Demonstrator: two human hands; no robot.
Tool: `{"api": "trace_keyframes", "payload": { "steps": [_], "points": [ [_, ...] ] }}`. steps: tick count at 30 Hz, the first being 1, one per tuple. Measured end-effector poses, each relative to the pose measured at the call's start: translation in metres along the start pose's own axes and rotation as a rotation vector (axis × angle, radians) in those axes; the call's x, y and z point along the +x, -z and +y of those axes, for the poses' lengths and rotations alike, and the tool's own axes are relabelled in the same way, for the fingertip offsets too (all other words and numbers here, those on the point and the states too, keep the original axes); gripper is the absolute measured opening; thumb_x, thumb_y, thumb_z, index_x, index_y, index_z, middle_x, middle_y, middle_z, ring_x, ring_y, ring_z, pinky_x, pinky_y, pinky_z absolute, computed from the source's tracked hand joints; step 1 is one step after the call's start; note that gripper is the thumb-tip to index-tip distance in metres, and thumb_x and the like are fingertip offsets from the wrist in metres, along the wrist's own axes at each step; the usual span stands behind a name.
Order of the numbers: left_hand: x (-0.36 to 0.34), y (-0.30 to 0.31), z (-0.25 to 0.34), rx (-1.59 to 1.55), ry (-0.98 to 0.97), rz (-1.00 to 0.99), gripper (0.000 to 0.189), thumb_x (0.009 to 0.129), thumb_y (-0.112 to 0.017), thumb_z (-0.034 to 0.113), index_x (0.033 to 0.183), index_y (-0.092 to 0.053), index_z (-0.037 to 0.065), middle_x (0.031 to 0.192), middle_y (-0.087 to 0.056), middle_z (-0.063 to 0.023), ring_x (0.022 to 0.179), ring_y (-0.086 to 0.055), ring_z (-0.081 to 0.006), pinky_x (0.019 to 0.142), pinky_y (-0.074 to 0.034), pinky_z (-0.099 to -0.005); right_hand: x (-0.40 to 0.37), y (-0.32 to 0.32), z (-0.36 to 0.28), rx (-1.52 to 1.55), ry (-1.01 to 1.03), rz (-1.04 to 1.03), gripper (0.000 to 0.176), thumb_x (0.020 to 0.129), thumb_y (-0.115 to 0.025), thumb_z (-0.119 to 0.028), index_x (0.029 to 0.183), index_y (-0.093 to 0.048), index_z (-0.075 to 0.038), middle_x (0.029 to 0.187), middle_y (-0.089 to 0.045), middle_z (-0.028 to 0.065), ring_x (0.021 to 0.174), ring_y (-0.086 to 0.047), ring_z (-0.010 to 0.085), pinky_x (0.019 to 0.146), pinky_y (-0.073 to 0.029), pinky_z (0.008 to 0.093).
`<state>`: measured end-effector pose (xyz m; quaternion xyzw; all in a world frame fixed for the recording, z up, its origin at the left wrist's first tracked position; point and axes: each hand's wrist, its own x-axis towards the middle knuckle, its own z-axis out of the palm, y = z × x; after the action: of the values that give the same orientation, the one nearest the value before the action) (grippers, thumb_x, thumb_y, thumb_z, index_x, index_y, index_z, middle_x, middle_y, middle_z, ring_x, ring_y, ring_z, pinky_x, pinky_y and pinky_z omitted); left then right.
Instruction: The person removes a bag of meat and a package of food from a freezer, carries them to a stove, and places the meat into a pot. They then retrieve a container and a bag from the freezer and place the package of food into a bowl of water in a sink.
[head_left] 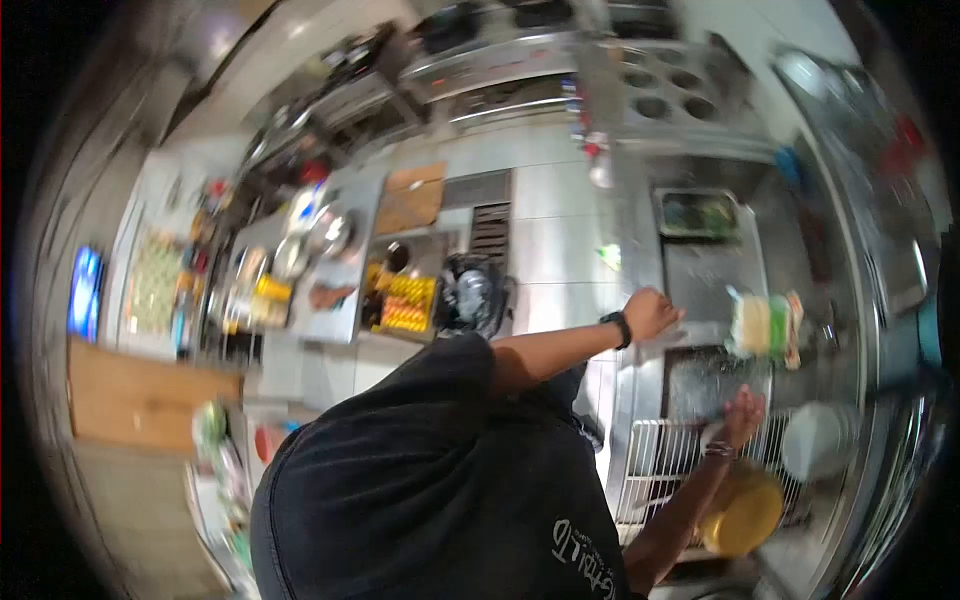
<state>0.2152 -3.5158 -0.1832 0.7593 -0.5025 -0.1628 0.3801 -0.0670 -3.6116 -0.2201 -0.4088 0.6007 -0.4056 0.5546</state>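
My left hand [655, 313], with a dark watch at its wrist, is over the near edge of the steel counter [640, 260]. Its fingers are curled, and I cannot make out anything inside them. My right hand [741, 416], a bracelet at its wrist, is open with fingers partly apart above the sink area. Nothing shows in it. Beyond both hands, a pale block-like thing with green and white wrapping [762, 326] rests on the counter, touched by neither hand. Under my right hand are a wet basin [703, 388] and a white wire rack [650, 445].
A yellow round container [742, 512] and a white bucket [818, 441] stand beside my right forearm. Farther up the counter is a steel tray with dark green contents [698, 215]. Behind me are a yellow crate [408, 304], a black bag [472, 295] and a steel table [345, 290].
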Motion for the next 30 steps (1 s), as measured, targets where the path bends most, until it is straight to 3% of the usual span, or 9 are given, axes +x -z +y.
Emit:
{"api": "trace_keyframes", "payload": {
  "steps": [1,6,10,13,15,16,20,25,30],
  "points": [
    [-0.025,0.005,-0.047,0.146,-0.22,0.048,0.038,0.087,-0.063,0.033,0.066,-0.066,0.001,0.065,-0.061,-0.0206,0.058,-0.057,-0.0386,0.057,-0.045,-0.0444,0.014,-0.018,-0.002,0.03,-0.023,0.011,0.052,0.089,-0.066,-0.022,0.134,-0.044,-0.006,0.123,-0.058,0.0106,0.107,-0.056,0.0193,0.082,-0.052,0.0353],
    [-0.172,0.167,-0.152,-0.058,0.777,0.288,0.033,0.083,-0.07,0.034,0.094,-0.073,0.003,0.081,-0.072,-0.012,0.073,-0.068,-0.0192,0.07,-0.052,-0.0319,0.175,-0.033,0.016,0.666,-0.371,-0.209,0.037,0.095,-0.048,-0.009,0.132,-0.048,-0.003,0.128,-0.057,0.0148,0.114,-0.057,0.0249,0.077,-0.053,0.0291],
    [-0.282,0.256,-0.275,-0.313,0.976,0.778,0.051,0.068,-0.081,0.013,0.114,-0.061,0.003,0.096,-0.07,-0.0108,0.075,-0.066,-0.0199,0.07,-0.053,-0.0339,0.281,-0.003,0.024,0.8,-0.318,-0.301,0.037,0.095,-0.042,-0.008,0.13,-0.049,0.002,0.129,-0.057,0.0149,0.112,-0.059,0.0278,0.076,-0.054,0.027],
    [-0.325,0.336,-0.333,-0.626,1.126,1.078,0.031,0.083,-0.066,0.034,0.099,-0.064,0.008,0.074,-0.059,-0.0044,0.068,-0.063,-0.0217,0.062,-0.052,-0.0379,0.319,0.006,0.022,1.165,-0.329,-0.594,0.037,0.093,-0.044,0.001,0.129,-0.046,0.009,0.132,-0.052,0.0235,0.123,-0.051,0.0322,0.106,-0.042,0.0429],
    [-0.416,0.383,-0.487,-1.251,0.688,0.868,0.038,0.092,-0.054,0.049,0.111,-0.055,0.015,0.103,-0.057,-0.0048,0.083,-0.052,-0.0224,0.072,-0.049,-0.0402,0.309,-0.004,0.01,1.175,-0.124,-0.014,0.042,0.095,-0.045,-0.007,0.136,-0.04,0.005,0.136,-0.049,0.0227,0.122,-0.051,0.0345,0.104,-0.042,0.0463],
    [-0.384,0.402,-0.453,-1.122,1.006,1.189,0.04,0.094,-0.046,0.053,0.109,-0.056,0.018,0.088,-0.059,-0.0024,0.077,-0.05,-0.0214,0.073,-0.048,-0.0412,0.308,-0.01,0.01,1.167,-0.119,-0.005,0.042,0.095,-0.045,-0.007,0.136,-0.04,0.005,0.136,-0.049,0.0227,0.122,-0.051,0.0345,0.104,-0.042,0.0463],
    [-0.418,0.477,-0.553,-1.444,0.883,1.536,0.069,0.091,-0.043,0.062,0.147,-0.028,0.024,0.15,-0.034,-0.0091,0.134,-0.038,-0.0294,0.113,-0.012,-0.0578,0.256,-0.006,-0.017,1.273,-0.838,-1.181,0.041,0.098,-0.042,-0.013,0.135,-0.039,0.005,0.137,-0.047,0.0232,0.113,-0.057,0.0389,0.096,-0.048,0.0466],
    [-0.357,0.535,-0.566,-1.222,0.753,1.731,0.077,0.089,-0.06,0.045,0.14,-0.024,0.0,0.132,-0.035,-0.0227,0.112,-0.05,-0.0429,0.089,-0.053,-0.0516,0.272,0.085,0.011,1.014,-0.119,-0.007,0.033,0.095,-0.048,-0.019,0.123,-0.052,-0.003,0.115,-0.058,0.021,0.107,-0.053,0.0356,0.088,-0.048,0.0481],
    [-0.371,0.564,-0.63,-1.501,0.99,1.713,0.064,0.09,-0.054,0.053,0.121,-0.042,-0.001,0.1,-0.052,-0.0174,0.093,-0.058,-0.0367,0.08,-0.055,-0.0495,0.146,-0.005,-0.02,0.52,-0.194,0.262,0.031,0.092,-0.054,-0.039,0.085,-0.061,-0.009,0.073,-0.061,0.0034,0.056,-0.056,0.0187,0.053,-0.05,0.0345]
  ]
}}
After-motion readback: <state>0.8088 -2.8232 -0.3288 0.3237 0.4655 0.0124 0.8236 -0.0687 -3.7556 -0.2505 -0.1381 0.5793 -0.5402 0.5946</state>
